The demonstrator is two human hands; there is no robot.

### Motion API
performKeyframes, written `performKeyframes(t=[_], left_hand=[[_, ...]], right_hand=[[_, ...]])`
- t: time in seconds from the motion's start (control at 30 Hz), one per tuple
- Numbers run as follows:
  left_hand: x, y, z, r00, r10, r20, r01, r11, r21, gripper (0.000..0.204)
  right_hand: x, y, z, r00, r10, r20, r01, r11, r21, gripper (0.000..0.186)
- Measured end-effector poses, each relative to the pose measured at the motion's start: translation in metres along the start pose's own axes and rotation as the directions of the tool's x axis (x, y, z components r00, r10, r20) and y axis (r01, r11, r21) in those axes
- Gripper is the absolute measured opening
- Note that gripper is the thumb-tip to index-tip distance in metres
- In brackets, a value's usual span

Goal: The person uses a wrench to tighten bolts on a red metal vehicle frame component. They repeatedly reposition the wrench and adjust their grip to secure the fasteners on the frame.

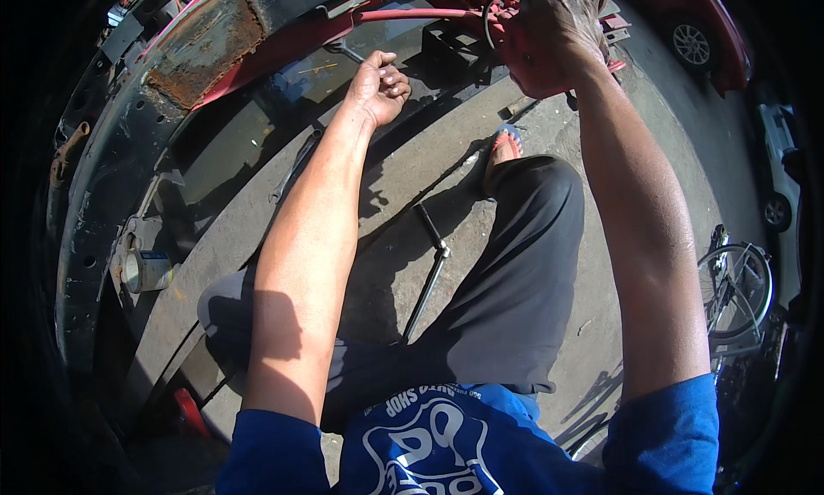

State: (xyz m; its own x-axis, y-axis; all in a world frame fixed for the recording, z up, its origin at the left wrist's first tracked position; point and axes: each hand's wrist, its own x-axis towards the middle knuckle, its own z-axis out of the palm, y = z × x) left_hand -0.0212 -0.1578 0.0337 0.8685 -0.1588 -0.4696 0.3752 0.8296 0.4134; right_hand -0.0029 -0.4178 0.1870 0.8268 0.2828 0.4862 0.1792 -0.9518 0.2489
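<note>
At the top of the view, my right hand is closed over a red metal part that has rods and brackets around it. Its fingertips are partly cut off by the frame. My left hand is raised with the fingers curled in, left of and lower than the red part. A slim metal bar, like a wrench end, shows by its thumb; I cannot tell if the fingers grip it. A long red bar runs from the red part toward the black frame.
On the concrete by my leg lies a jointed breaker bar. A wrench lies left of it, and a tin can stands near the black frame. My sandalled foot is close ahead. A bicycle wheel and parked cars are at right.
</note>
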Motion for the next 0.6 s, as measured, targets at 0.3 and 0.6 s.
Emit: performKeyframes(t=[0.3,0.6], left_hand=[[0.012,-0.008,-0.001,0.969,0.128,0.211,-0.143,0.988,0.058,0.02],[0.138,-0.014,0.016,0.884,0.436,0.169,-0.448,0.893,0.043,0.016]], right_hand=[[0.004,0.009,0.009,0.989,0.027,-0.142,-0.009,0.992,0.127,0.021],[0.005,0.01,0.016,0.98,0.047,-0.194,-0.006,0.978,0.208,0.019]])
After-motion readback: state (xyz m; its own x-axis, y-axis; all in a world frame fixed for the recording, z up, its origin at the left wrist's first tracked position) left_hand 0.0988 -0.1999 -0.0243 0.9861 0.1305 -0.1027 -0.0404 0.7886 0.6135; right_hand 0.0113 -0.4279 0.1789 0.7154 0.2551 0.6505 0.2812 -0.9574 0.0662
